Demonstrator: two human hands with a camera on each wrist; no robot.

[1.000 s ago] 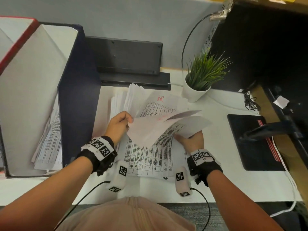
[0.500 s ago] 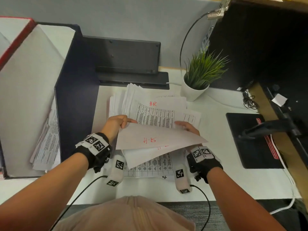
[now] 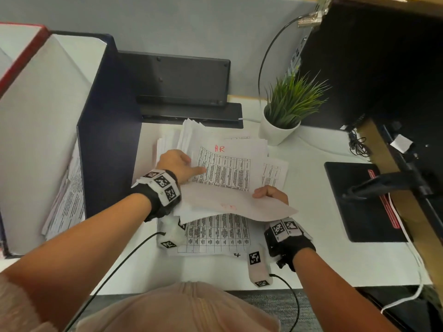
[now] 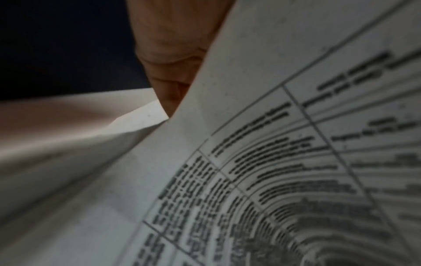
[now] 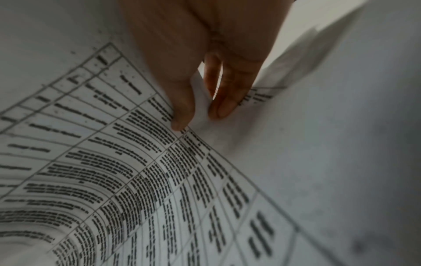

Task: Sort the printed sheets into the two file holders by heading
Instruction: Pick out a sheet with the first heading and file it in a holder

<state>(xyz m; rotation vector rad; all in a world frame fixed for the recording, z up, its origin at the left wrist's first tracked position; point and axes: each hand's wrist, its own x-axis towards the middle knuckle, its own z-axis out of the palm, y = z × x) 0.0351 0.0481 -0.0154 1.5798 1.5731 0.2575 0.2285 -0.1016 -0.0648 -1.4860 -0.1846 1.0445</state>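
White desk [image 3: 311,188] carries a stack of printed sheets [image 3: 215,236]. Both hands lift a few turned-over sheets [image 3: 227,204] above it: the right hand [image 3: 271,194] pinches their edge, the left hand [image 3: 177,164] holds the other side, beside the navy file holder [image 3: 107,140].

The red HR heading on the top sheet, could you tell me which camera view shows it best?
The head view: the HR heading reads clearly above the table on the top sheet. Both wrist views show only blurred table print close up, no red heading.
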